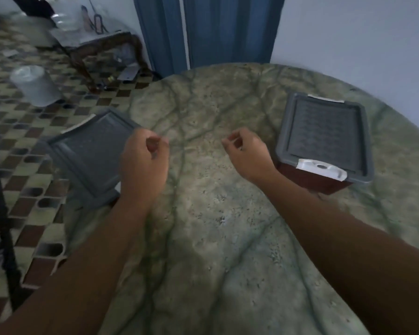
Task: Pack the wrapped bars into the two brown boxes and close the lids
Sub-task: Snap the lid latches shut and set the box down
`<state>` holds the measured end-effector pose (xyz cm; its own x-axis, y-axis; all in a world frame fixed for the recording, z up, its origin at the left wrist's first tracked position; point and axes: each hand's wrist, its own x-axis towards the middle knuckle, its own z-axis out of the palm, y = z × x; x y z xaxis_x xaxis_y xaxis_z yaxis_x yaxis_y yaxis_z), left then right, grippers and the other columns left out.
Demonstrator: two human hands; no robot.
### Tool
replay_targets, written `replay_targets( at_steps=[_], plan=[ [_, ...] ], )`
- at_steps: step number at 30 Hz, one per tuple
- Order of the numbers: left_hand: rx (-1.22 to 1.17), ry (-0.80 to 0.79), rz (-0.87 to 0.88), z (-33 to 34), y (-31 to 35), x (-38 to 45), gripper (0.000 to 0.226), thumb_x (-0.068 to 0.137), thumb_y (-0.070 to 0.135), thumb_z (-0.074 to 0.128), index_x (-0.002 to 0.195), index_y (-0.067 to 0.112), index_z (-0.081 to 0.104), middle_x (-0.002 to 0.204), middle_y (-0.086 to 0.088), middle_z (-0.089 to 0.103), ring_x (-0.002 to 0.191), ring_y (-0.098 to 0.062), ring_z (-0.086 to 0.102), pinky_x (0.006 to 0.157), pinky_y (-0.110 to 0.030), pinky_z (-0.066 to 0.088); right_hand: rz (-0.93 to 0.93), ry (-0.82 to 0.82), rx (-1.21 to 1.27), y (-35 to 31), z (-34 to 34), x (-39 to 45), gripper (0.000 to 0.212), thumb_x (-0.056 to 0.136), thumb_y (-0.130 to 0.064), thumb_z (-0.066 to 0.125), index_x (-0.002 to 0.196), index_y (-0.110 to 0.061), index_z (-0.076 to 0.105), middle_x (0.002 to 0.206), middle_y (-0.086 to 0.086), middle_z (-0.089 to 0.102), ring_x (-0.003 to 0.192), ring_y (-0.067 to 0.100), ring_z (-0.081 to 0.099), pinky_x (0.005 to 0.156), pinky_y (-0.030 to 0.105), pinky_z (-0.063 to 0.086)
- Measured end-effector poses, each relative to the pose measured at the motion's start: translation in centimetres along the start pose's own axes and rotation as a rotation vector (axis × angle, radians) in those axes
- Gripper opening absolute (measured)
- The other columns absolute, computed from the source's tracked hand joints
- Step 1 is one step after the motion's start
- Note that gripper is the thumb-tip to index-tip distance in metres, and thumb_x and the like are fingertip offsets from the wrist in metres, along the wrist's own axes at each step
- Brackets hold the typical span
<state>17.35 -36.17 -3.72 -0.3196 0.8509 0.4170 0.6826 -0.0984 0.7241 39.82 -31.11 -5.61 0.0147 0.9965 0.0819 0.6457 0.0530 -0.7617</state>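
Observation:
Two brown boxes with grey lids stand on a round marble table. The left box sits at the table's left edge, its lid down. The right box stands at the right with its lid down and a white latch at the near end. No wrapped bars are in sight. My left hand hovers over the table beside the left box, fingers loosely curled and holding nothing. Over the table's middle, left of the right box, my right hand has loosely curled fingers and holds nothing.
A checkered tile floor lies to the left, with a white bucket and a dark wooden side table on it. A blue curtain hangs behind the table. A dark pole stands at the left edge.

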Motion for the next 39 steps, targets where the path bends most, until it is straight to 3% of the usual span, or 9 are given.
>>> replay_targets(
  at_steps=[5,9,12,14,18,22,28,36,39],
  plan=[
    [0.172,0.142,-0.171,-6.1,-7.2,0.0,0.027,0.095,0.034,0.066,0.110,0.016,0.053,0.115,-0.013,0.054,0.110,-0.032,0.051,0.095,-0.047,0.045,0.062,-0.188,0.037,-5.5,6.3,1.0,0.031,0.104,-0.043,0.054,0.122,-0.018,0.062,0.111,-0.002,0.064,0.100,0.017,0.060,0.081,0.032,0.048],
    [0.297,0.127,-0.555,-8.0,-11.1,-0.2,0.065,0.091,0.046,0.070,0.134,0.006,0.042,0.140,-0.026,0.039,0.131,-0.044,0.037,0.109,-0.053,0.034,0.048,-0.273,0.037,-8.5,10.9,3.0,0.034,0.105,-0.039,0.051,0.131,-0.018,0.060,0.124,0.000,0.063,0.106,0.018,0.059,0.079,0.027,0.044],
    [0.033,0.103,-0.789,-8.1,-12.9,0.8,0.079,0.095,0.048,0.066,0.146,0.002,0.027,0.151,-0.024,0.032,0.138,-0.042,0.036,0.110,-0.045,0.033,0.061,-0.334,-0.015,-10.0,13.6,4.4,0.040,0.107,-0.043,0.047,0.134,-0.015,0.057,0.122,0.002,0.061,0.106,0.020,0.060,0.078,0.029,0.042],
    [-0.156,0.121,-0.867,-7.8,-12.8,1.5,0.072,0.100,0.042,0.062,0.146,0.000,0.027,0.148,-0.020,0.041,0.133,-0.036,0.046,0.094,-0.034,0.038,0.053,-0.362,-0.091,-10.5,15.1,5.2,0.038,0.108,-0.044,0.044,0.122,-0.012,0.059,0.108,0.005,0.062,0.088,0.018,0.061,0.063,0.027,0.039],
    [-0.161,0.177,-0.849,-6.9,-12.1,1.6,0.051,0.108,0.038,0.049,0.138,-0.002,0.039,0.126,-0.014,0.057,0.112,-0.029,0.059,0.075,-0.027,0.033,0.085,-0.311,-0.155,-10.8,17.4,6.5,0.049,0.104,-0.053,0.046,0.123,-0.009,0.056,0.108,0.010,0.062,0.079,0.016,0.057,0.057,0.030,0.038],
    [-0.057,0.165,-0.811,-6.6,-12.4,1.5,0.046,0.109,0.039,0.046,0.134,0.000,0.042,0.120,-0.014,0.059,0.106,-0.030,0.060,0.069,-0.022,0.030,0.104,-0.216,-0.271,-9.9,18.4,6.4,0.055,0.099,-0.066,0.041,0.115,-0.016,0.055,0.103,0.008,0.063,0.091,0.029,0.061,0.079,0.043,0.052],
    [-0.011,0.113,-0.777,-6.7,-13.1,1.7,0.045,0.109,0.042,0.044,0.132,0.003,0.043,0.105,0.000,0.047,0.090,-0.018,0.050,0.066,-0.021,0.031,0.113,-0.207,-0.255,-9.5,18.0,5.9,0.050,0.102,-0.064,0.037,0.100,-0.017,0.053,0.093,0.007,0.062,0.076,0.020,0.058,0.057,0.032,0.038],
    [0.017,-0.149,-0.612,-7.3,-14.3,4.7,0.060,0.104,0.040,0.055,0.148,0.003,0.041,0.146,-0.013,0.052,0.135,-0.033,0.050,0.105,-0.036,0.041,0.201,-0.160,-0.051,-7.4,15.8,2.1,0.048,0.106,-0.055,0.039,0.123,-0.014,0.057,0.099,0.004,0.062,0.088,0.024,0.061,0.074,0.034,0.044],
    [0.032,-0.246,-0.599,-6.0,-13.3,5.0,0.052,0.107,0.037,0.050,0.146,0.003,0.042,0.131,-0.005,0.052,0.123,-0.023,0.052,0.077,-0.016,0.028,0.277,-0.111,-0.001,-6.2,14.5,0.0,0.047,0.106,-0.054,0.039,0.124,-0.014,0.055,0.098,0.003,0.060,0.091,0.023,0.062,0.079,0.039,0.052]
  ],
)
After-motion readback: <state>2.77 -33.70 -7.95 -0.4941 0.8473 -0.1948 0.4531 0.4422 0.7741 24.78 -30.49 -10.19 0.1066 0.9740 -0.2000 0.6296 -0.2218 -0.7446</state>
